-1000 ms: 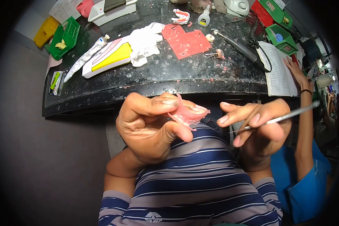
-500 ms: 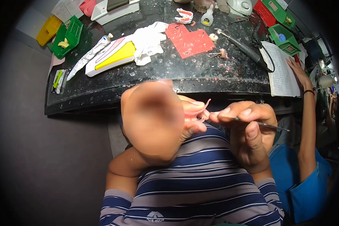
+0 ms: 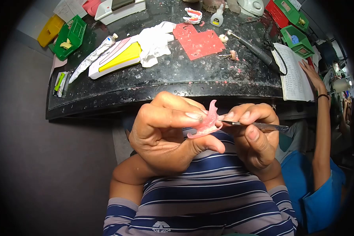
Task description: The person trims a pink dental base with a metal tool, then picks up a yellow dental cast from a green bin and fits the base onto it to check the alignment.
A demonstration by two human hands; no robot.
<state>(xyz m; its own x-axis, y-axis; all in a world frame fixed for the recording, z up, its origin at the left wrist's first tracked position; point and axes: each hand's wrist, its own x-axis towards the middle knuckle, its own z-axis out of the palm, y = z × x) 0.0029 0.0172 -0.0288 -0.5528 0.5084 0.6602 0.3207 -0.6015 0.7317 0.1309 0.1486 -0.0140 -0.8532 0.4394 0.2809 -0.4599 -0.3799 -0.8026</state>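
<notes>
My left hand [image 3: 161,135] pinches a small pink partial denture [image 3: 211,121] between thumb and fingers, in front of my striped shirt. Thin curved arms of the denture stick out at its top and lower left. In my right hand [image 3: 263,137] is a slim metal carving tool [image 3: 272,126], gripped like a pen between thumb and fingers. The tool's narrow end points left at the denture's right edge; whether it touches cannot be made out. Its flat, wider end sticks out to the right.
On the black bench [image 3: 145,80] are red wax sheets [image 3: 200,43], a teeth model [image 3: 192,16], a dropper bottle [image 3: 216,17], a rotary handpiece [image 3: 253,49], a white-and-yellow box [image 3: 120,61], and a crumpled cloth [image 3: 157,43]. Another person's arm [image 3: 322,118] rests by an open notebook [image 3: 297,74].
My left hand has turned, so the denture now shows more of its face and stands more upright. My right hand has shifted slightly left, and the tool's flat end has rotated into view.
</notes>
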